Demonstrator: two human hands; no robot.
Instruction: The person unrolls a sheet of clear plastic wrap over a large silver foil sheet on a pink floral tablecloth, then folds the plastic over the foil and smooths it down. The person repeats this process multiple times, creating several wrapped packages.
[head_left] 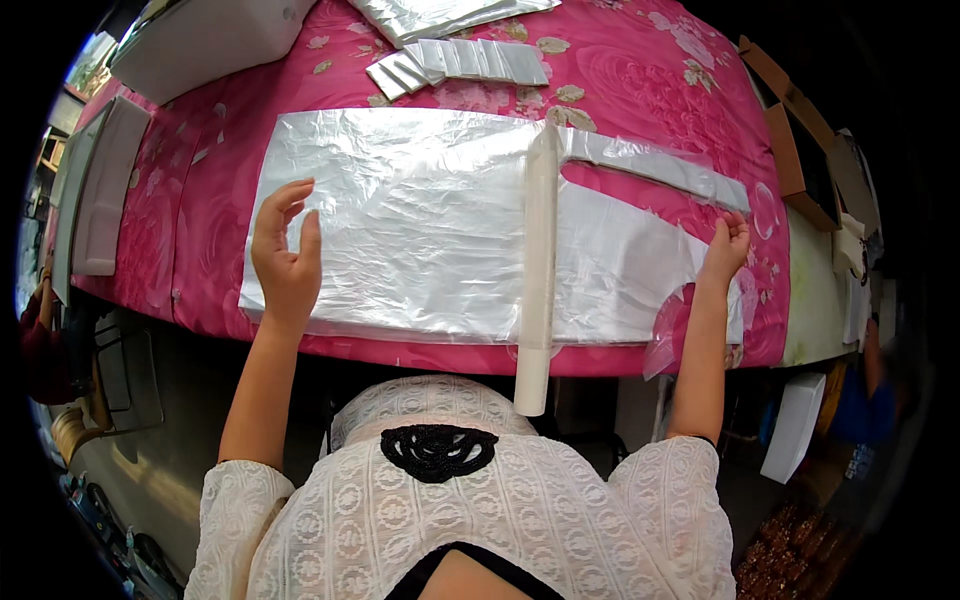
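A stack of thin, shiny clear plastic sheets [400, 240] lies flat on the table in front of me. Its wide end is on the left; towards the right it is cut into a curved shape with long straps [650, 170]. Across the stack, nearer its right side, rests a long whitish tube [540, 250], its near end jutting past the table edge. My left hand [287, 245] is held over the stack's left part, fingers curved and apart, with nothing in it. At the far strap's right end, my right hand [730, 243] has its fingertips pinched together on the plastic strap.
A pink flowered cloth [215, 250] covers the table. Folded plastic packets [460, 65] and more plastic sheets [440, 15] lie at the back. White boxes [215, 45] stand at the left, an open cardboard box [800, 150] at the right. Other people are partly visible at both sides.
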